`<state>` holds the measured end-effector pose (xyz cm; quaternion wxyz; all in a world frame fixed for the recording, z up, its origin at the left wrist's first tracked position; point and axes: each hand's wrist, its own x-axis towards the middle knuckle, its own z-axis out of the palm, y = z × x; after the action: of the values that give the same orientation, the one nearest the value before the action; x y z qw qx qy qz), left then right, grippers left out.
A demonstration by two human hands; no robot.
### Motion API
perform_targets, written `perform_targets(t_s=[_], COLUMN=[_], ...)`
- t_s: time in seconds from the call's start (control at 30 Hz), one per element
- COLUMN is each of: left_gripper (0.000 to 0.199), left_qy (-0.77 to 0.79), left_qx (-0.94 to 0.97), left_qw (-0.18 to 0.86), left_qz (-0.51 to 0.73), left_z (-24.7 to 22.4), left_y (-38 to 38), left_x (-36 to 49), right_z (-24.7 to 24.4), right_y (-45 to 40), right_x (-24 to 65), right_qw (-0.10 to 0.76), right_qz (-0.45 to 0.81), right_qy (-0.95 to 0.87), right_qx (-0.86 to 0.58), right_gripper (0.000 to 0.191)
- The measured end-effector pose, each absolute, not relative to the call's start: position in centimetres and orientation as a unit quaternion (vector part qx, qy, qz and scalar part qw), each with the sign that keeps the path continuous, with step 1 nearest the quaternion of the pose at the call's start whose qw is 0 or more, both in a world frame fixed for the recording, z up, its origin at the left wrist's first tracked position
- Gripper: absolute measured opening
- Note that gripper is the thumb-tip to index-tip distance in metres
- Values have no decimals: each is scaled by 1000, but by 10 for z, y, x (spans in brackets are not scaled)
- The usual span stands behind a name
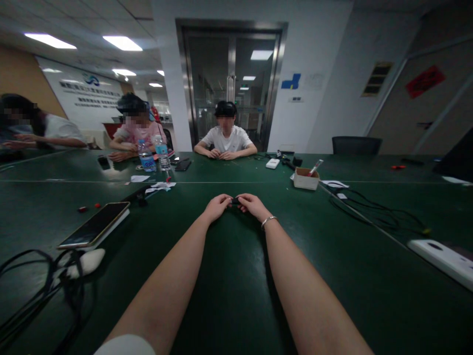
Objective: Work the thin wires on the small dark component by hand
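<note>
Both of my arms reach forward over the dark green table (236, 276). Between my fingertips is a small black object (235, 201), too small to tell its kind. My left hand (218, 206) pinches its left end, and my right hand (253, 204) pinches the right end, with a silver bracelet (269, 222) on that wrist. The fingers of both hands are closed around the object, just above or on the tabletop; I cannot tell which.
A phone (98, 224) lies on a white box at left, near a white mouse (86, 262) and black cables (40, 281). Two water bottles (147, 157) stand farther back. A small carton (306, 180) and a white power strip (441, 256) are at right. A person (227, 138) sits opposite.
</note>
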<state>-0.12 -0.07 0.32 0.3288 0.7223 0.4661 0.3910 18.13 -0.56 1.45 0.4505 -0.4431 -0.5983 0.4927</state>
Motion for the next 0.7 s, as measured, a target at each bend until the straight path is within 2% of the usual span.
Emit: perform_targets(t_s=[0.7], left_gripper=[34], left_qy=[452], left_qx=[713], left_qw=[345], left_qz=[411], left_z=[5], left_y=[-4], left_x=[-2], right_z=[18], right_y=[-8], right_x=[180], right_qw=[446], right_qz=[497], right_qy=[-595], right_qx=[-447], right_gripper=[15])
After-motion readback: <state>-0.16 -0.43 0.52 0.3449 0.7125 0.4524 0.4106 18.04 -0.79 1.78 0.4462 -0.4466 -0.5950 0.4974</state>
